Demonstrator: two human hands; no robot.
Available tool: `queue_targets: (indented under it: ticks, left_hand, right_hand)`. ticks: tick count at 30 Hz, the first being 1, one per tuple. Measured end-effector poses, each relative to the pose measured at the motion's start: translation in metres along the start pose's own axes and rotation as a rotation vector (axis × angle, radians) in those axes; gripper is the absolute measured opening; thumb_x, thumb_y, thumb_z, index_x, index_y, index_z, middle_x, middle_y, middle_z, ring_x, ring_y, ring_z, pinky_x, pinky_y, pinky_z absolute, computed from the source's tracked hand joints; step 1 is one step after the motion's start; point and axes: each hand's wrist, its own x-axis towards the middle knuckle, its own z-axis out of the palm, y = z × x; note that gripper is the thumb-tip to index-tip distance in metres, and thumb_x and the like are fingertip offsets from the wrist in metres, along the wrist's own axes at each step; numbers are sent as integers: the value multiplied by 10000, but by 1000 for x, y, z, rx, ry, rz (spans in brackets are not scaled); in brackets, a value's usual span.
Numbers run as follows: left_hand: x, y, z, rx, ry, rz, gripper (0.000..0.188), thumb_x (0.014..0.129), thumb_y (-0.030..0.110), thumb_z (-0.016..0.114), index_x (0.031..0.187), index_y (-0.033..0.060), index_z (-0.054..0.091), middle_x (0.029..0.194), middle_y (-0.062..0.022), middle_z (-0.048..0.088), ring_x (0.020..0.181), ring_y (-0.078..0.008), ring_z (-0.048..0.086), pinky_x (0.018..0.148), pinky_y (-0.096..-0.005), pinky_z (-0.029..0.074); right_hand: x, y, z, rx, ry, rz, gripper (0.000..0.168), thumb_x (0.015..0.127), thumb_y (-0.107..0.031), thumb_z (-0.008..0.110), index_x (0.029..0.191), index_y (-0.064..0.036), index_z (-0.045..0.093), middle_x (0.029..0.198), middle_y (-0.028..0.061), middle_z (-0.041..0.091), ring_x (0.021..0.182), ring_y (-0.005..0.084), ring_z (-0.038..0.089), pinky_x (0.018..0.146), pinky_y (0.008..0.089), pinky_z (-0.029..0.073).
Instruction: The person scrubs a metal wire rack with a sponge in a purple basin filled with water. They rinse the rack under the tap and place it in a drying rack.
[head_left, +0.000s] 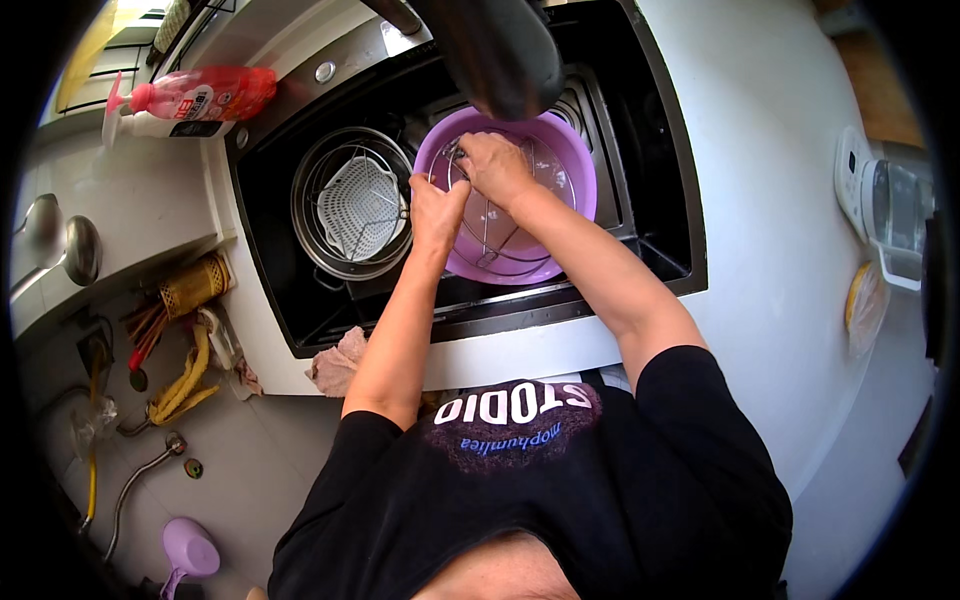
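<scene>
A purple plastic basin (583, 180) with cloudy water stands in the black sink (652, 247). Inside it lies a round metal wire rack (487, 214), partly under the water. My left hand (436, 214) grips the rack's rim at the basin's left side, thumb up. Bent over the same part of the rack, my right hand (495, 166) has its fingers on the wire, with a small dark or silvery thing at the fingertips that I cannot make out. Left of the basin, a metal pot (301, 202) holds a white perforated plastic basket (360, 202) and another wire rack.
The dark faucet (510, 67) hangs over the basin's far edge. Soap bottles (217, 94) lie across the view at upper left, near metal ladles (81, 251) and a chopstick holder (195, 286). A pink cloth (339, 364) hangs at the counter's front edge. A kitchen appliance (889, 199) stands right.
</scene>
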Motion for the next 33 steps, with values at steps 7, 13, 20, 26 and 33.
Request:
queue_targets:
  ticks: [7, 13, 20, 26, 33]
  left_hand:
    - [-10, -3, 1, -70, 90, 54, 455, 627, 183, 602, 980, -71, 468, 713, -92, 517, 629, -191, 522, 610, -296, 440]
    - [-12, 6, -4, -38, 28, 15, 521, 627, 201, 581, 1040, -87, 446, 733, -181, 557, 691, -304, 563, 701, -352, 444]
    - [-14, 1, -4, -72, 16, 30, 533, 635, 227, 599, 1040, -86, 451, 741, -173, 557, 709, -288, 561, 707, -350, 440]
    - [-1, -28, 4, -149, -8, -22, 659, 780, 479, 542, 1097, -91, 445, 881, -242, 583, 856, -341, 570, 779, -386, 422]
    - [-10, -13, 6, -116, -6, 100, 467, 922, 370, 309, 1084, -24, 502, 964, -285, 563, 914, -452, 522, 781, -456, 410]
  right_hand:
    - [-14, 12, -24, -297, -201, -38, 159, 741, -93, 542, 898, -79, 556, 897, 104, 585, 894, 268, 564, 712, 395, 494]
    - [2, -2, -8, -214, -153, -59, 109, 750, -84, 516, 833, -55, 579, 888, 137, 603, 875, 293, 590, 715, 406, 505]
    - [-24, 31, -23, -353, -254, 17, 127, 769, -92, 502, 856, -47, 583, 869, 134, 598, 859, 293, 584, 723, 404, 491]
    - [-18, -8, -47, -25, -153, 253, 220, 772, -185, 585, 923, -25, 570, 860, 191, 611, 821, 359, 590, 729, 439, 463]
    - [-7, -25, -5, 211, 122, 272, 185, 734, -176, 579, 821, -23, 635, 875, 180, 615, 827, 345, 580, 773, 430, 452]
